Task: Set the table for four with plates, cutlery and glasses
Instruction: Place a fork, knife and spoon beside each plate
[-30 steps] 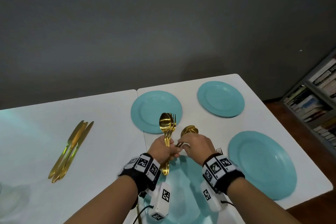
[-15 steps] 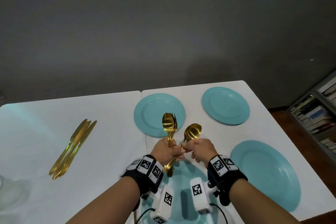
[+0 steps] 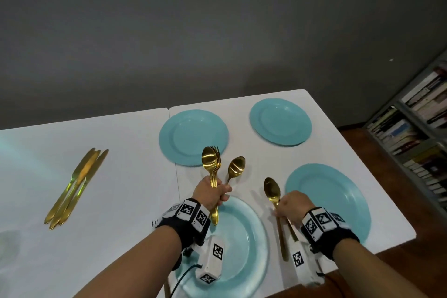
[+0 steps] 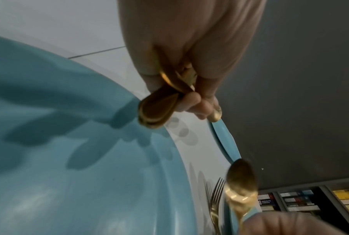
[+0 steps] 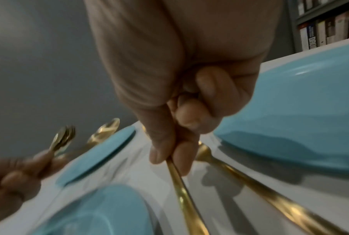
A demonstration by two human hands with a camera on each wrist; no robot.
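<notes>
My left hand [image 3: 212, 195] grips a bundle of gold spoons and forks [image 3: 211, 162] upright over the far rim of the near teal plate [image 3: 244, 256]; one spoon [image 3: 237, 166] splays out to the right. The left wrist view shows those fingers [image 4: 191, 101] wrapped round the handles [image 4: 155, 111]. My right hand [image 3: 291, 205] pinches a single gold spoon [image 3: 272, 189] by its handle [image 5: 181, 190], low over the table between the near plate and the right plate [image 3: 338, 203]. A gold fork [image 5: 230, 168] lies on the table beside that spoon. Two more teal plates [image 3: 191, 133] [image 3: 280, 121] sit farther back.
Three gold knives [image 3: 77, 184] lie together on the left table. A seam [image 3: 176, 176] splits the two white tables. The table's right edge [image 3: 391, 196] drops to a wooden floor, with a bookshelf [image 3: 420, 133] beyond. A grey wall stands behind.
My right hand has drawn one spoon out of the bundle and carried it right and down to the gap between the near and right plates. The left hand stays put.
</notes>
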